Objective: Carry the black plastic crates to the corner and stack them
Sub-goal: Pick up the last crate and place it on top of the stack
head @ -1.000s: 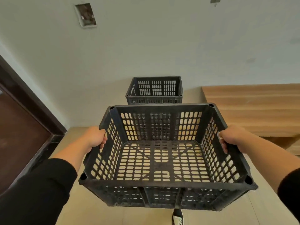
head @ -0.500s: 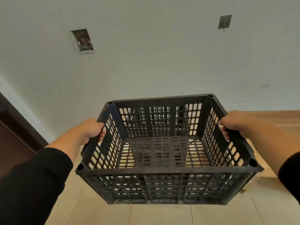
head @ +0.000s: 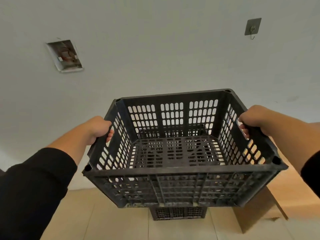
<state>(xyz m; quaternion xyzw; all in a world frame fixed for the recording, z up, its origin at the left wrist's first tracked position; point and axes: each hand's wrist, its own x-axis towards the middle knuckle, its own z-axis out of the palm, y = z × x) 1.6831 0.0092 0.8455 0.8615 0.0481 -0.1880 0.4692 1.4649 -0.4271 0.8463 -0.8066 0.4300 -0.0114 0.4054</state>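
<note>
Mid-frame, off the floor: black perforated plastic crate [head: 181, 153], empty, held level. Left hand [head: 99, 129] grips the 9 o'clock side rim, right hand [head: 254, 121] grips the 3 o'clock rim, fingers curled through the handle slots. Second black plastic crate [head: 178, 213] sits on the beige tiled floor [head: 107, 219] directly below, at 6 o'clock, mostly hidden.

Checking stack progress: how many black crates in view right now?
2. One crate is held in the air, left hand and right hand gripping its side handles. The second crate sits on the floor directly beneath it, mostly hidden; more could be concealed there.
</note>
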